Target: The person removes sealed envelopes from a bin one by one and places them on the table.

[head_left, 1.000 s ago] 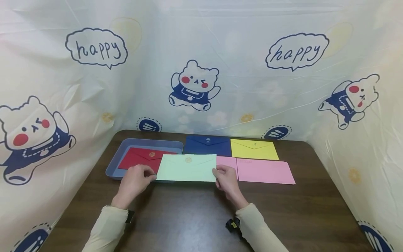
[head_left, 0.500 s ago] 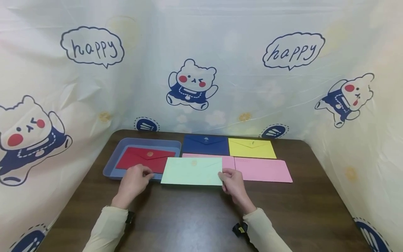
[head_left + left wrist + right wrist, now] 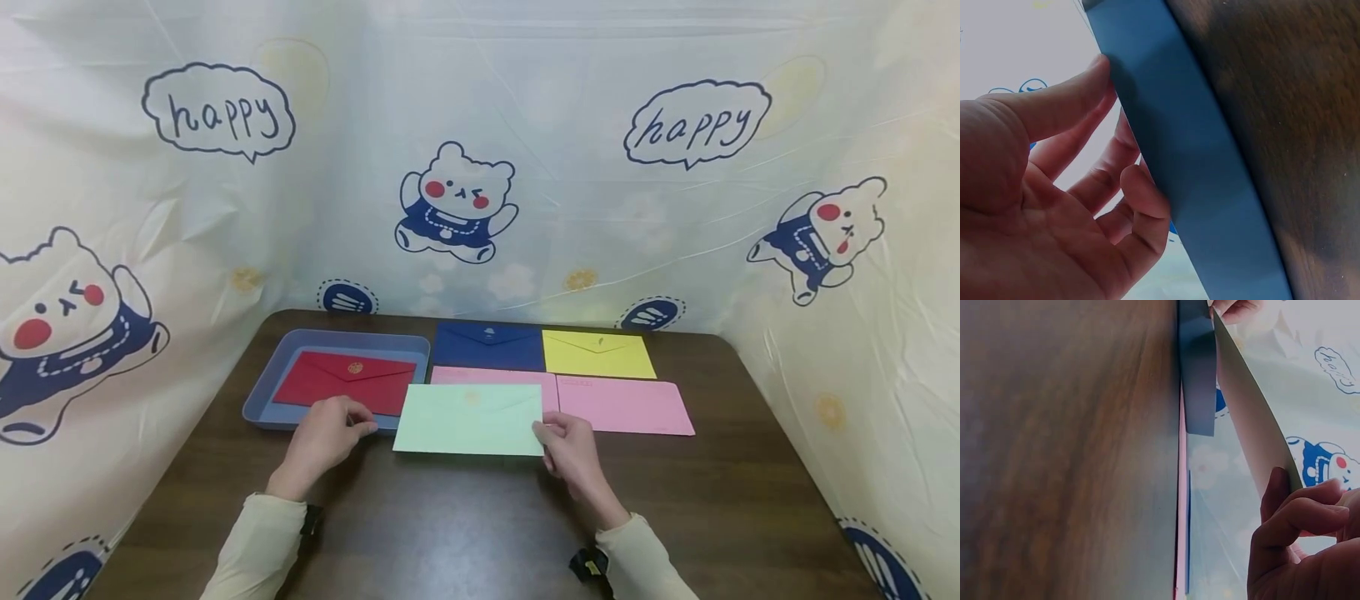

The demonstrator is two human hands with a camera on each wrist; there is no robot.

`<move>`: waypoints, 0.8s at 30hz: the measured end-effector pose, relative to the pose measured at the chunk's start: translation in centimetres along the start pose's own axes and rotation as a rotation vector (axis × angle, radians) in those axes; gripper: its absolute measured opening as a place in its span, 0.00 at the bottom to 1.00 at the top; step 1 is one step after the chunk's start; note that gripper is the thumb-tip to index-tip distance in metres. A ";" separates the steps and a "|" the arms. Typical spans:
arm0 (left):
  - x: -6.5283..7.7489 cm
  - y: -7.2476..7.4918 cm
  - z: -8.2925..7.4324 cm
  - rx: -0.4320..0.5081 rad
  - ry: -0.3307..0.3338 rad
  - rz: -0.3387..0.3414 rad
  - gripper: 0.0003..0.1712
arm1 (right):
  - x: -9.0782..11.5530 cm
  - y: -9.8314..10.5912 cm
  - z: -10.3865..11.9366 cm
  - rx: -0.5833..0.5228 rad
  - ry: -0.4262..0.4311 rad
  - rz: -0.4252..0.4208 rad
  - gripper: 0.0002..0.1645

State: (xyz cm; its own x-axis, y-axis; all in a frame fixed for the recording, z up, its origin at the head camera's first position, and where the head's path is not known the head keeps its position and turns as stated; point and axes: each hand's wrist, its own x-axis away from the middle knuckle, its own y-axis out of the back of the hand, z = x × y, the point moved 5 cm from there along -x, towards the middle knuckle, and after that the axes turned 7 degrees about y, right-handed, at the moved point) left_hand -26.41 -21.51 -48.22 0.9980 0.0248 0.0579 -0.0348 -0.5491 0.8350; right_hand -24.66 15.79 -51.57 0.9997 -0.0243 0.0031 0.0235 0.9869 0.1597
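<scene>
In the head view my right hand point(image 3: 573, 454) pinches the right edge of a mint-green envelope point(image 3: 468, 421). The envelope is held raised over the table, in front of the tray's right end; in the right wrist view its pale side point(image 3: 1250, 419) slants away from the fingers. My left hand point(image 3: 330, 437) is at the front rim of a blue tray point(image 3: 258, 404), its fingers loosely bent and holding nothing. The left wrist view has its thumb and fingertips right by the tray's wall point(image 3: 1191, 156). A red envelope point(image 3: 345, 383) with a gold seal lies inside the tray.
Behind the mint-green envelope lies a pink envelope point(image 3: 491, 377), partly covered, with another pink one point(image 3: 626, 407) to its right. Farther back are a navy envelope point(image 3: 489, 346) and a yellow one point(image 3: 598, 354). A printed curtain point(image 3: 585, 167) encloses the wooden table point(image 3: 450, 517).
My left hand has let go of the mint-green envelope and stayed by the tray. The right hand has carried the envelope right and toward me, uncovering more of the red envelope and the pink one.
</scene>
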 end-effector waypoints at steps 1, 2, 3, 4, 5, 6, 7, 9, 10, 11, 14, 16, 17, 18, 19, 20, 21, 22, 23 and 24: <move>0.0 0.0 0.0 -0.001 0.004 0.004 0.18 | 0.2 0.1 0.0 0.001 0.003 -0.002 0.13; 0.0 -0.1 0.0 -0.001 0.010 0.007 0.19 | 0.3 0.3 0.0 0.004 0.005 -0.003 0.13; 0.0 -0.1 0.0 -0.003 0.012 0.010 0.19 | 0.5 0.4 0.1 0.007 0.007 -0.004 0.14; 0.0 0.0 -0.1 -0.006 0.013 0.012 0.19 | 0.7 0.5 0.2 0.009 0.008 -0.004 0.14; 0.0 0.0 -0.1 -0.008 0.014 0.014 0.19 | 0.9 0.7 0.2 0.009 0.007 -0.007 0.15; 0.0 0.0 -0.1 -0.011 0.018 0.016 0.19 | 1.0 0.8 0.2 0.010 0.006 -0.007 0.15; -0.1 0.0 -0.1 -0.013 0.017 0.018 0.18 | 1.2 1.0 0.3 0.009 0.006 -0.006 0.14; -0.1 -0.1 -0.2 -0.016 0.014 0.023 0.18 | 1.7 1.3 0.4 0.000 0.003 0.001 0.13; -0.1 -0.1 -0.3 -0.016 0.015 0.026 0.18 | 1.9 1.4 0.4 -0.006 0.002 0.005 0.12; -0.2 -0.1 -0.3 -0.016 0.015 0.029 0.17 | 2.1 1.5 0.5 -0.009 0.000 0.008 0.11; -0.2 -0.1 -0.3 -0.016 0.020 0.032 0.17 | 2.8 1.8 0.6 -0.017 -0.004 0.012 0.12; -0.2 -0.2 -0.3 -0.015 0.019 0.033 0.17 | 3.2 2.0 0.5 -0.010 -0.008 0.005 0.12; -0.2 -0.2 -0.3 -0.015 0.016 0.032 0.17 | 3.3 2.2 0.5 -0.007 -0.011 0.001 0.12; -0.2 -0.1 -0.3 -0.016 0.015 0.032 0.16 | 3.5 2.2 0.5 -0.003 -0.012 -0.001 0.11; -0.2 -0.1 -0.3 -0.017 0.013 0.032 0.16 | 3.6 2.3 0.4 0.001 -0.012 -0.001 0.11; -0.2 -0.1 -0.3 -0.018 0.011 0.032 0.16 | 3.7 2.4 0.4 0.006 -0.014 0.000 0.10; -0.2 -0.1 -0.3 -0.018 0.010 0.031 0.16 | 3.7 2.5 0.3 0.009 -0.018 0.002 0.10; -0.2 -0.1 -0.3 -0.019 0.010 0.030 0.16 | 3.8 2.6 0.3 0.014 -0.023 0.001 0.10; -0.2 -0.1 -0.2 -0.019 0.012 0.031 0.16 | 3.8 2.8 0.2 0.019 -0.031 0.000 0.10; -0.2 -0.1 -0.2 -0.020 0.014 0.031 0.16 | 3.9 2.9 0.1 0.025 -0.039 -0.001 0.10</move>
State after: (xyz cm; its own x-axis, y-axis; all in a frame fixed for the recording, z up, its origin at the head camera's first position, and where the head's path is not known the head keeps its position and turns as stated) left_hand -26.66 -21.29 -48.20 0.9956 0.0199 0.0916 -0.0670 -0.5330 0.8435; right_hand -20.74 18.52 -51.00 0.9986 -0.0325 0.0413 0.0243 0.9826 0.1843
